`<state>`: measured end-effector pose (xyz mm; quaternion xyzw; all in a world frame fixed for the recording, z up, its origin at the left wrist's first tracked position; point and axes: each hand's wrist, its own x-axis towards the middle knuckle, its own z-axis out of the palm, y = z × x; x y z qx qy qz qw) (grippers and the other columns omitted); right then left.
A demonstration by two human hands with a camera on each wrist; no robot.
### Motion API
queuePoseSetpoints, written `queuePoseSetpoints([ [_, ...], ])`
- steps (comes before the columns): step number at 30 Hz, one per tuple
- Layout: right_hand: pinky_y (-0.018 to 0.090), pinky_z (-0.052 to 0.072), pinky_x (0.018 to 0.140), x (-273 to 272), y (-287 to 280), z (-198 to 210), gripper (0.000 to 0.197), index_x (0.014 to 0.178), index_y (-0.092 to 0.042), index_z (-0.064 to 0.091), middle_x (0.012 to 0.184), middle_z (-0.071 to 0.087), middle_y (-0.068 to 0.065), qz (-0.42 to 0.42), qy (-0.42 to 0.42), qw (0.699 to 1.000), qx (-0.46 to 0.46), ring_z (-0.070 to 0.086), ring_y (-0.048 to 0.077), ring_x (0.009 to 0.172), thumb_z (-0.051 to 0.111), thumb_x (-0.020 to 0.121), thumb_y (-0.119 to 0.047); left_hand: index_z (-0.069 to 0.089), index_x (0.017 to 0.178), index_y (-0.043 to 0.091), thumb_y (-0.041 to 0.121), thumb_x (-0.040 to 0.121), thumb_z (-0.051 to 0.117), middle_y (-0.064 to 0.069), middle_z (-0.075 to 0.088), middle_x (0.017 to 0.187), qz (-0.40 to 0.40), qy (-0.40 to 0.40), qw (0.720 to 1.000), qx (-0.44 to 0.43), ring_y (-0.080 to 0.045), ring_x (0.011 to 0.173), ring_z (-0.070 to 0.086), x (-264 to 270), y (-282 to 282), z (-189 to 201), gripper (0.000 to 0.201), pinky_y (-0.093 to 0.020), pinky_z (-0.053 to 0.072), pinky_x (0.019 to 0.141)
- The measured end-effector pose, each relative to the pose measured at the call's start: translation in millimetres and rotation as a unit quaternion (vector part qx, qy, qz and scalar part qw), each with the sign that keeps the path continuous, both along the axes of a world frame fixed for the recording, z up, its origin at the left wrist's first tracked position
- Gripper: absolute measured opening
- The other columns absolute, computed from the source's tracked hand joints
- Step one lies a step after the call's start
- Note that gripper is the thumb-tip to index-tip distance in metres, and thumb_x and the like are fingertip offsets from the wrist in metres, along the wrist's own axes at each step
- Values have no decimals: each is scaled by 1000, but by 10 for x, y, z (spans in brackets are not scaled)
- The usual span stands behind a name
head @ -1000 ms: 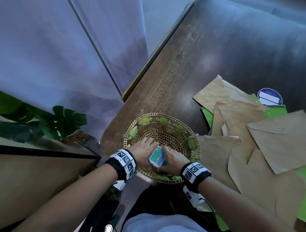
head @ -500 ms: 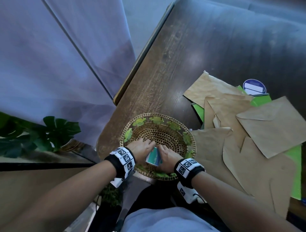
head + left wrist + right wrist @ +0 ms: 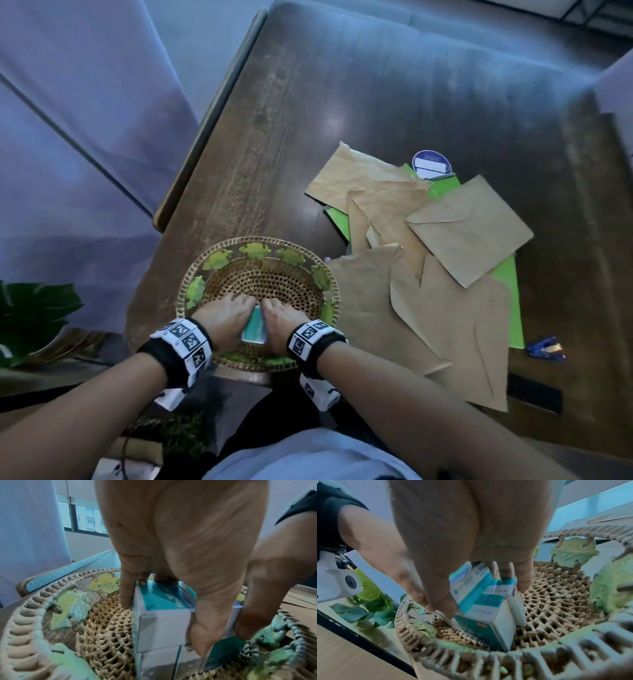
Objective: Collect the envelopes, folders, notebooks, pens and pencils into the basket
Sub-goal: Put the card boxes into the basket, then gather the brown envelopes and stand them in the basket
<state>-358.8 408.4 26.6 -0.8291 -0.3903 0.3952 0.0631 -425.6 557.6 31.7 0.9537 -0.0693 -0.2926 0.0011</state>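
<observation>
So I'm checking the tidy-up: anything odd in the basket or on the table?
Yes. Both hands hold small teal-and-white boxes in the basket, not listed stationery. The brown envelopes lie scattered askew over green folders.

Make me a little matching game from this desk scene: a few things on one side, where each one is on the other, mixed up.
Things:
1. teal and white boxes
2. brown envelopes
3. round blue sticker
4. small blue clip

Places:
A. far end of the paper pile
B. inside the basket, between the left hand and right hand
C. on the table, right of the green folder's near corner
D. spread over the green folder

Pairs: 1-B, 2-D, 3-A, 4-C
</observation>
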Motion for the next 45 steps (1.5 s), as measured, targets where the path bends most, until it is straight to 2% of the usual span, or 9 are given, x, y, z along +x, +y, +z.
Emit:
queuePoseSetpoints([
  [8,52,48,96,-23,12,-84,60,129,-10,37,132,45,12,-19,2,1000,9,52,36,119,69,86,-36,44,127,15,36,88,57,-3,53,122,-16,12,1000,19,-23,105,55,46,6,163,46,-32,45,83],
  [11,51,45,100,-34,-9,-87,60,132,-7,36,132,45,14,-13,0,1000,14,51,37,119,66,89,-36,56,117,15,43,80,67,-1,60,109,-50,-23,998,36,-18,93,61,55,-53,233,48,-26,47,74],
  [19,52,46,98,1,-13,-53,65,132,-9,36,131,45,13,-19,14,1000,15,51,37,117,71,85,-38,40,126,17,44,86,61,-2,50,124,10,36,999,10,-23,111,53,77,-39,140,52,-34,51,85],
  [24,50,42,105,79,-65,-36,97,144,-11,28,138,43,13,-16,56,998,20,47,36,124,82,73,-48,35,131,22,73,70,61,4,46,123,11,35,999,12,-18,111,50,75,-52,89,84,-36,49,85],
  [30,44,42,100,105,-196,40,70,137,-5,36,136,45,15,-21,45,999,19,49,35,123,73,85,-35,37,127,21,56,83,61,2,50,123,-4,31,999,31,-20,109,55,123,-157,136,61,-42,49,82],
  [37,45,42,104,119,-229,21,78,144,-5,31,142,43,15,-24,48,998,32,47,34,126,72,86,-38,37,126,20,54,84,61,1,50,125,-5,52,998,36,-20,111,53,146,-185,209,60,-45,48,87],
  [41,46,43,108,235,-347,2,102,155,-12,16,152,35,12,-47,69,996,36,44,31,133,78,79,-41,20,149,15,67,76,66,-1,40,145,16,67,997,34,-20,128,44,152,-216,214,101,-47,41,102],
  [43,43,43,108,319,-493,50,96,156,-15,18,153,34,8,-65,58,995,44,44,28,134,74,83,-42,2,157,19,79,72,60,0,29,155,29,68,997,18,-21,138,36,161,-261,240,119,-51,32,111],
  [45,42,44,105,417,-659,100,80,152,-17,30,148,40,5,-92,41,993,67,48,25,130,69,87,-44,-3,157,23,85,74,47,0,27,157,30,46,998,-8,-20,141,33,187,-328,273,115,-50,28,115],
])
